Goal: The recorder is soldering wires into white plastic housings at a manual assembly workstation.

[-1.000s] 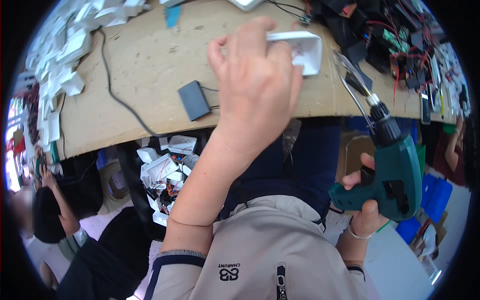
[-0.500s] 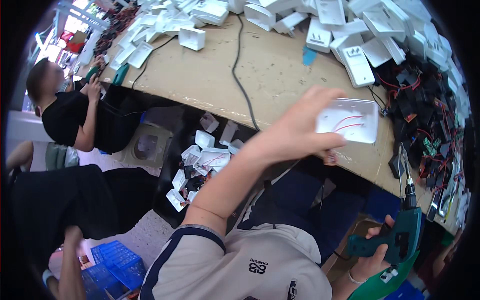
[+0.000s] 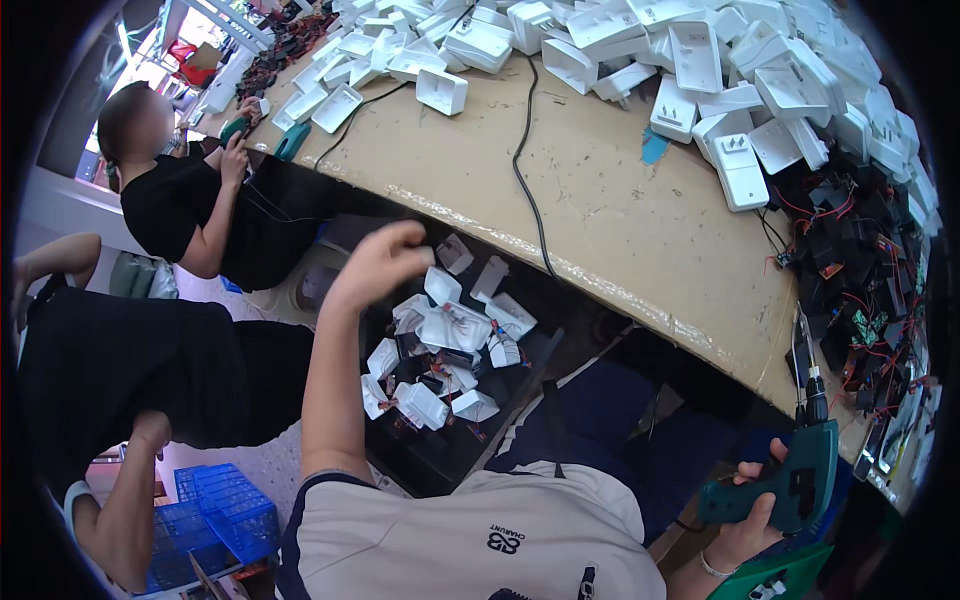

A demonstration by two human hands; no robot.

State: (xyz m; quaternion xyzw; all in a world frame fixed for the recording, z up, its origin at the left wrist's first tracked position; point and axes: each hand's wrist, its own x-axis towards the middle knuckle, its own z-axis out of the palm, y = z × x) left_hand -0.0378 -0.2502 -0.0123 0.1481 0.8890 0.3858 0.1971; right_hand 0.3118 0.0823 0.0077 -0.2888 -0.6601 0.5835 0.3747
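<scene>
My left hand (image 3: 385,262) hangs below the table edge with its fingers loosely curled and nothing in it. Just to its right and lower, a white plastic housing with red wires (image 3: 455,327) lies on top of a dark bin (image 3: 450,460) that holds several such housings. My right hand (image 3: 748,520) is low at the right, gripping a green electric screwdriver (image 3: 800,480) by its handle. The screwdriver's bit points up toward the table edge.
The wooden table (image 3: 620,200) carries a heap of white housings (image 3: 720,60), a black cable (image 3: 525,170) and a pile of black wired circuit parts (image 3: 860,250). A person in black (image 3: 190,200) works at the left end. A blue crate (image 3: 220,510) stands on the floor.
My left hand carried a white housing off the table, moved left and down, and no longer holds it; the housing lies in the bin. The view swung left. The screwdriver stayed in my right hand.
</scene>
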